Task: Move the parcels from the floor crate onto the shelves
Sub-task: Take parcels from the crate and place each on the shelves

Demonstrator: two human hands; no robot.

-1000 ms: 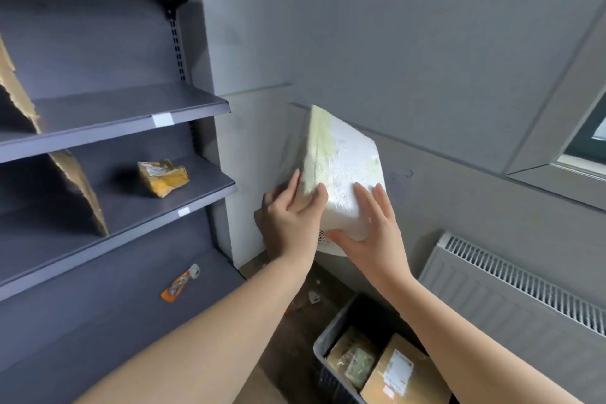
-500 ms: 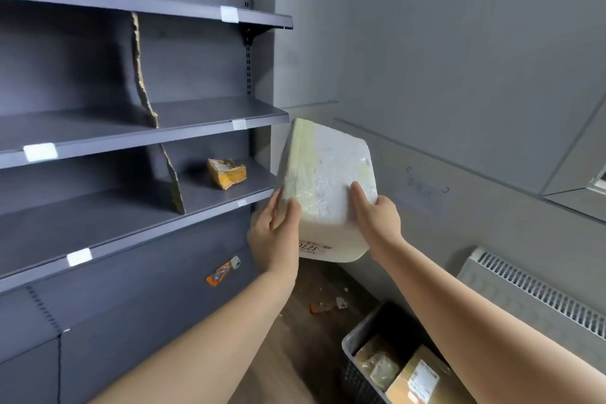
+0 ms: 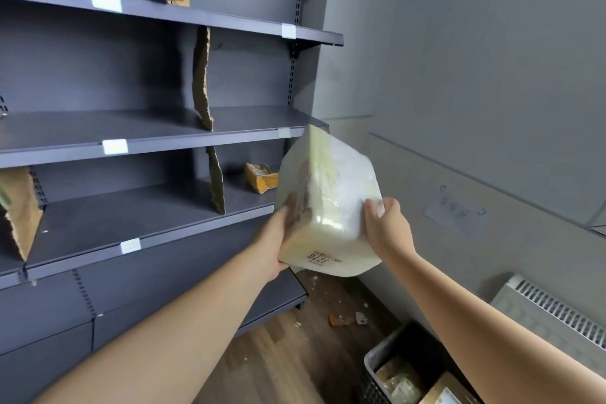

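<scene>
From the head camera, both hands hold one big white parcel [image 3: 331, 207] up in the air. The left hand [image 3: 278, 238] grips its left side and bottom corner. Its fingers [image 3: 292, 207] curl onto the parcel, but they look blurry. The right hand [image 3: 388, 229] grips the right side, with its fingers [image 3: 372, 207] bent over the edge. The parcel is tilted, with one corner pointing up.

The parcel hangs at the right end of the dark shelves [image 3: 196, 139], near the front edges of the two lower ones. A small yellow parcel [image 3: 261, 178] lies far back on the lower shelf [image 3: 131, 216], just left of the white one. A torn cardboard wall [image 3: 216, 184] stands on that shelf, left of the yellow parcel. There is bare shelf between them.

The crate [image 3: 372, 367] sits on the floor [image 3: 278, 354], near and to the right. Brown parcels [image 3: 403, 380] lie inside it.
</scene>
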